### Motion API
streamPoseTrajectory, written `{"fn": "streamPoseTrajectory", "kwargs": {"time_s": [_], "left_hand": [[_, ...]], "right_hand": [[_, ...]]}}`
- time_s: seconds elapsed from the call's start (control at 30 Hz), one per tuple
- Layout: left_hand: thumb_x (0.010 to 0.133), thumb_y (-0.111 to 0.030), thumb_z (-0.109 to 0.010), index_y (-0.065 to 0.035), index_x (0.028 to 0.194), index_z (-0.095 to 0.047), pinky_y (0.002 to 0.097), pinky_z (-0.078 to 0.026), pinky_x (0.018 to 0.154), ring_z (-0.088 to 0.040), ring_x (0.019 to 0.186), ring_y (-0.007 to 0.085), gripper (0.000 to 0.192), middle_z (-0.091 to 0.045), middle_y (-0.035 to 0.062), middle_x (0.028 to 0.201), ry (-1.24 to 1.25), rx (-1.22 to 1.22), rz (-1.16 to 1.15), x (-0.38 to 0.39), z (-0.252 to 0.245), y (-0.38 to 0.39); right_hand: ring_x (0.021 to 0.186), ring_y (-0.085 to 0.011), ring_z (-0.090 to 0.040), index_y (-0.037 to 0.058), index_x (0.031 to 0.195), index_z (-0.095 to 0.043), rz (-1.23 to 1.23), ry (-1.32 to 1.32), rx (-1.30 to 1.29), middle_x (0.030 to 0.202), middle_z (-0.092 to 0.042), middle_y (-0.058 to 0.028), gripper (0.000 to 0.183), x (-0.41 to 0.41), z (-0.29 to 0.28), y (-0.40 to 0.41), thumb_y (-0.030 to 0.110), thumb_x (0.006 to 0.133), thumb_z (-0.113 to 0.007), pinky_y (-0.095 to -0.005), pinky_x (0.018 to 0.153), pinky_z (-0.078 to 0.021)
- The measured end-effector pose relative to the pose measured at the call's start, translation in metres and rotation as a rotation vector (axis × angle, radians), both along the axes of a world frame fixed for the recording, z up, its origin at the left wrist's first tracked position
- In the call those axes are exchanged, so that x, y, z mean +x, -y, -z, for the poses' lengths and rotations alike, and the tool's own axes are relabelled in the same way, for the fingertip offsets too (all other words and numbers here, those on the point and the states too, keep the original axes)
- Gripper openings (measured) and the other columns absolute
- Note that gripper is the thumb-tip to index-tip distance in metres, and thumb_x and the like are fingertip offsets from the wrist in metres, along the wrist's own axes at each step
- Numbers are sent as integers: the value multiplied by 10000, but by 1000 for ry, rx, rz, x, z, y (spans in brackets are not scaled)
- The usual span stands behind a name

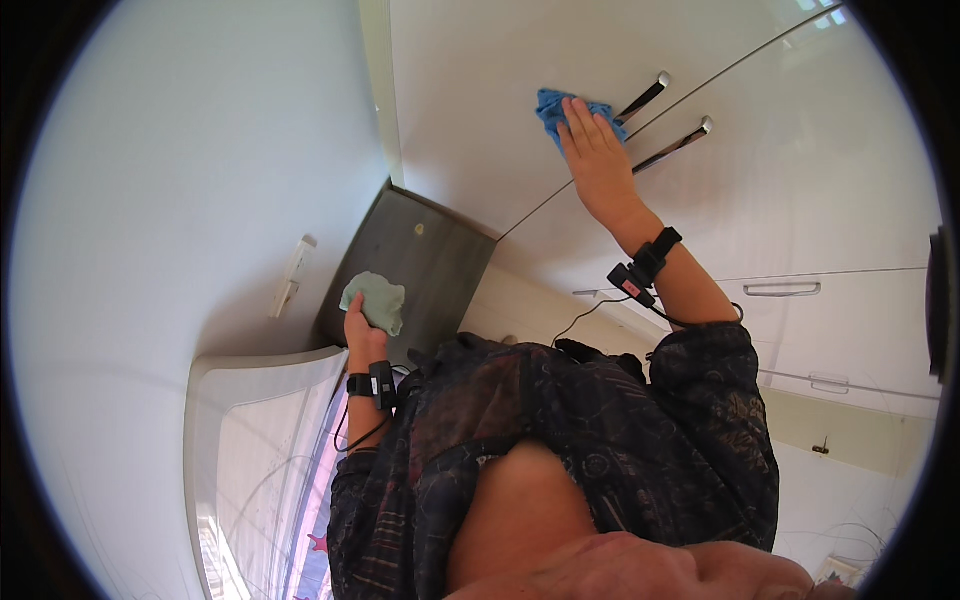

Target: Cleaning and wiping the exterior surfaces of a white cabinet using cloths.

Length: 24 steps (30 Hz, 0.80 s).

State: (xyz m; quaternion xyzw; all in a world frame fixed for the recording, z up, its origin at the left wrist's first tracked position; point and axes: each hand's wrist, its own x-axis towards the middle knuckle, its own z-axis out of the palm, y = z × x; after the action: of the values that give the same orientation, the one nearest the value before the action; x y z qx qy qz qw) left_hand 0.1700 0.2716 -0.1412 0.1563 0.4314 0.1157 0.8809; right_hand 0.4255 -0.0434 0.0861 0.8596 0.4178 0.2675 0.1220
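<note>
My right hand [598, 165] lies flat against a glossy white wardrobe door [465, 82], fingers extended over a crumpled blue cloth [553, 105] pressed to the surface. Just beside the cloth is a chrome bar handle [646, 96], its lower end close to my fingers. A second, matching handle [675, 144] sits on the neighbouring door, across a thin seam. Lower down at the left, my left hand [364, 326] holds a pale green cloth [382, 296], thumb on top of it. That cloth is above a dark wood bedside surface [431, 259], and I cannot tell whether they touch.
A pale wall [187, 150] with a white switch or socket plate [292, 277] rises at the left. Below it stands a white padded headboard [255, 382] with bedding alongside. White drawers [832, 322] are at the right. Thin cables [592, 311] hang from black wrist-worn devices [646, 262].
</note>
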Motion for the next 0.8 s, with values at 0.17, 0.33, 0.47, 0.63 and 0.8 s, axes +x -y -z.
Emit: {"fn": "streamPoseTrajectory", "kwargs": {"time_s": [0.17, 0.33, 0.47, 0.63, 0.8], "left_hand": [[900, -176, -569, -4, 1210, -522, 450, -489, 913, -594, 1053, 322, 358, -599, 137, 1171, 1, 23, -19, -10, 10, -6], [906, -179, -560, -5, 1219, -515, 450, -487, 916, -588, 1062, 322, 361, -592, 136, 1186, 6, 36, -39, -16, 12, -6], [910, -183, -552, -8, 1228, -508, 453, -476, 931, -578, 1080, 323, 366, -583, 137, 1201, -30, 8, -61, -15, 11, -4], [910, -193, -547, -6, 1239, -501, 462, -456, 952, -566, 1099, 327, 381, -576, 138, 1213, -29, -10, -44, -6, 10, -1], [908, -200, -550, -3, 1237, -501, 467, -461, 944, -568, 1093, 332, 387, -577, 141, 1209, -35, 18, -35, -9, 11, 2]], "right_hand": [[1339, -268, -347, -22, 1163, -543, -58, -91, 13, 1407, -406, -167, 334, 1, 27, 1, 68, 846, -488, -385, 1102, -281], [1291, -295, -407, 27, 1133, -578, -142, -199, 136, 1325, -490, -177, 302, -9, 12, -10, 90, 842, -526, -393, 1072, -327], [1155, -248, -519, 37, 1168, -557, 71, -914, 816, 1202, -572, -138, 297, -10, 0, -17, 149, 893, -545, -361, 990, -402], [1009, -155, -556, -3, 1205, -513, -17, -1411, 1677, 1116, -598, -69, 343, -15, -55, -19, 220, 945, -533, -292, 889, -441], [1039, -152, -564, 13, 1243, -517, -352, -203, 1126, 1202, -575, -81, 324, -18, -149, -23, 144, 947, -522, -290, 895, -452]]}}
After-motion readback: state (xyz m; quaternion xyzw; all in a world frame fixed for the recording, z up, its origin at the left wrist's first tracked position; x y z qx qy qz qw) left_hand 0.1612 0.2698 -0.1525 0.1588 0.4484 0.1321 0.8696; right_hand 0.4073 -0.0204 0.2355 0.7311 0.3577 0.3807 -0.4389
